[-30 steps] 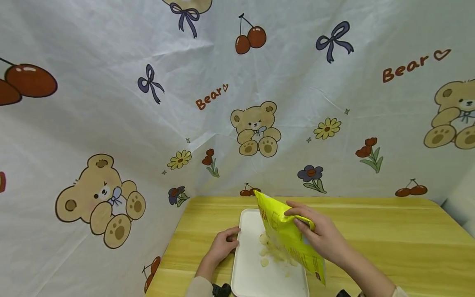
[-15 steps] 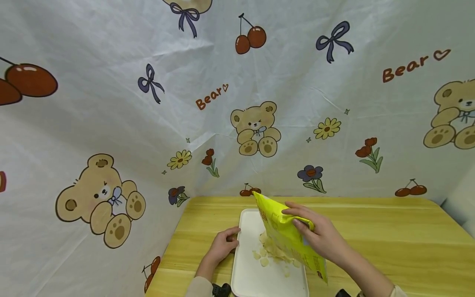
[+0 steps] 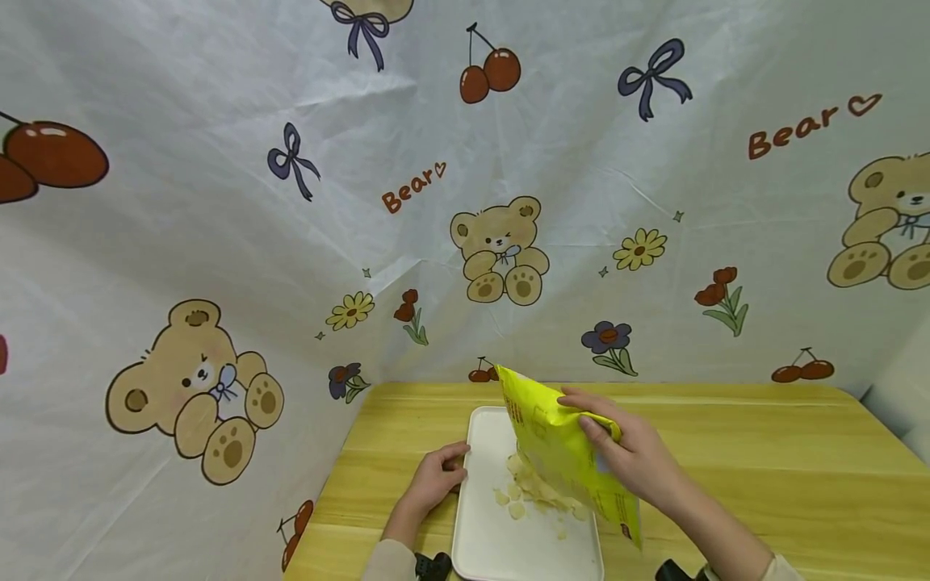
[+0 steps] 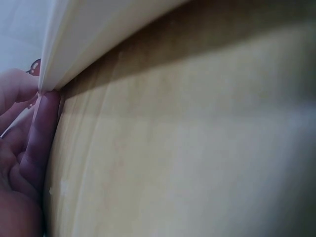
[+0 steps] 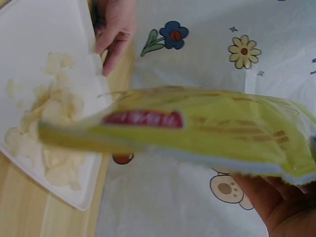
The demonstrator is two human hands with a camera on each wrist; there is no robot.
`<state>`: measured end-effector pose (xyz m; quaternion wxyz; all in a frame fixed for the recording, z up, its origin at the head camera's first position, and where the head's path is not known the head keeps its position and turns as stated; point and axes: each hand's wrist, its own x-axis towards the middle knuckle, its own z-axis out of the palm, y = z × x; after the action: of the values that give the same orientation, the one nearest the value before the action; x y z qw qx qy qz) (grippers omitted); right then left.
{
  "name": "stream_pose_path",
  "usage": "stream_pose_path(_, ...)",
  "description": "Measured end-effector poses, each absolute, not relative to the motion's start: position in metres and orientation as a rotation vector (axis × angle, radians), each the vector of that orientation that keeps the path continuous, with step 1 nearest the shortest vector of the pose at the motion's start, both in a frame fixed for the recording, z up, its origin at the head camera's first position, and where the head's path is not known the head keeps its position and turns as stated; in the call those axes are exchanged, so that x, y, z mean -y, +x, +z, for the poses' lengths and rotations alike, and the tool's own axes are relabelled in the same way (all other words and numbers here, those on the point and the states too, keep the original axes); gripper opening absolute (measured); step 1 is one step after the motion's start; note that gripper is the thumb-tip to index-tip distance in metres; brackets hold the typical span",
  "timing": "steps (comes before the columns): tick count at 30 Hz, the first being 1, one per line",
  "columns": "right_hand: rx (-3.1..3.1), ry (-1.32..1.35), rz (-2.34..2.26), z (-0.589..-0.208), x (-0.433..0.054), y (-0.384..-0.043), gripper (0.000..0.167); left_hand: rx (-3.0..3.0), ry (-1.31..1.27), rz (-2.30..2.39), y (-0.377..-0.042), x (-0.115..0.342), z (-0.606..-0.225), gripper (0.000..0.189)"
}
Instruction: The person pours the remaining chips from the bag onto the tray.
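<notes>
My right hand (image 3: 639, 460) grips a bright yellow chip bag (image 3: 559, 444) by its upper side, thumb on the near face. The bag tilts over a white rectangular tray (image 3: 494, 549); in the right wrist view its lower end reaches toward the tray. A loose pile of thin potato chips (image 5: 54, 118) lies on the tray, partly hidden behind the bag in the head view. At the tray's left long edge, my left hand (image 3: 434, 480) holds the rim; in the left wrist view its fingers (image 4: 42, 128) meet the rim from both sides. What is left inside the bag is hidden.
The tray stands on a light wooden table (image 3: 763, 468). Behind and to the left hangs a white cloth (image 3: 567, 145) printed with bears, cherries, bows and flowers. A black wrist device (image 3: 433, 566) sits by my left sleeve.
More chips have come onto the tray and the pile has spread leftward. My right hand and the bag have shifted only slightly. The left hand stays at the tray's edge.
</notes>
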<state>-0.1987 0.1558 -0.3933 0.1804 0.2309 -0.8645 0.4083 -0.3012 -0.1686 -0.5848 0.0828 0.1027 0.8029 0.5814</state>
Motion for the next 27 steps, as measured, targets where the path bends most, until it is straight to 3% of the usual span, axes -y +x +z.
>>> stream_pose_path(27, 2.438, 0.629, 1.106, -0.3944, -0.1499, -0.1952, 0.023, -2.424, 0.297, 1.708, -0.3037, 0.1698, -0.5872, 0.046)
